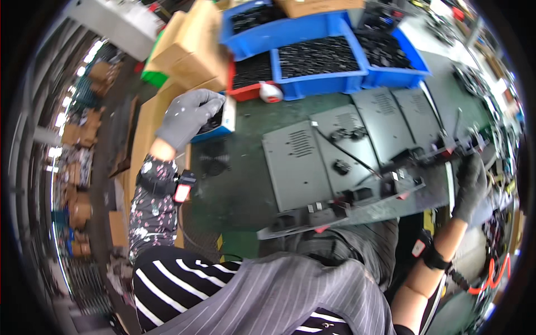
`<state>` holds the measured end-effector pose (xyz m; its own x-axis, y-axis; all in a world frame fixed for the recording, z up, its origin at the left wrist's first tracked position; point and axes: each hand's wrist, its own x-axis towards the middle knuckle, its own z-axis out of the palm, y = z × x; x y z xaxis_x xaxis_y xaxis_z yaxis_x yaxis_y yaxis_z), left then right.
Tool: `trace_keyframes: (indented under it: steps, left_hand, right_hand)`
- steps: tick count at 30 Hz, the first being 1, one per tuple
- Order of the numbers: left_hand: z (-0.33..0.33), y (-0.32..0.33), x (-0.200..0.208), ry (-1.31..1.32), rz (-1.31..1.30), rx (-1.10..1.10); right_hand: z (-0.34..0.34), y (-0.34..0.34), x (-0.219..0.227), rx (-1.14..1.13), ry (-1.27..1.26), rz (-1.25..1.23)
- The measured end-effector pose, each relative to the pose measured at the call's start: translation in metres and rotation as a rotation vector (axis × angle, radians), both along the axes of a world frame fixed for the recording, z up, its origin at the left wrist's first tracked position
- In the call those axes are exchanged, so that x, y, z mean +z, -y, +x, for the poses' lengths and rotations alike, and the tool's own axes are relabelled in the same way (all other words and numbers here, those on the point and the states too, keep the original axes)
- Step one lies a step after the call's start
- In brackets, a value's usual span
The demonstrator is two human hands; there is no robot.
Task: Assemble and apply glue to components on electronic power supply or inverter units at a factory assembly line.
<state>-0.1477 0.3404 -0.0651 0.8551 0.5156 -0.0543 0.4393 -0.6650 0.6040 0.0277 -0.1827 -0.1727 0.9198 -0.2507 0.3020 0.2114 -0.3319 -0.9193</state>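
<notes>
My left hand (190,116), in a grey glove, is at a small blue-and-white box (228,115) of dark parts on the left of the bench. Its fingers are curled together at the box's opening, and whatever they may hold is hidden. My right hand (472,187), also gloved, is by the right end of a row of grey slotted metal panels (296,167). That hand is blurred and its fingers cannot be made out clearly. Black fittings and a strip (357,196) run along the panels' near edge. Small black parts (341,166) and a thin black cable (343,148) lie on the panels.
Blue bins (321,86) and a red bin (245,92) of black parts line the back of the green bench (240,167). A white roll (270,92) sits before them. Cardboard boxes (195,44) stand at the back left. Bundled cables (474,84) lie at the far right.
</notes>
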Motion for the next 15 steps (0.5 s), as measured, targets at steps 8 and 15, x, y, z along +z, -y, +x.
trace_keyframes:
  steps: [8,15]
  left_hand:
    - [-0.043,-0.093,-0.038,-0.394,0.445,0.03]
    - [-0.022,-0.098,-0.073,-0.357,0.459,-0.084]
  right_hand:
    - [0.018,0.022,-0.026,0.09,-0.072,0.064]
    - [0.005,-0.002,-0.005,0.038,-0.079,-0.052]
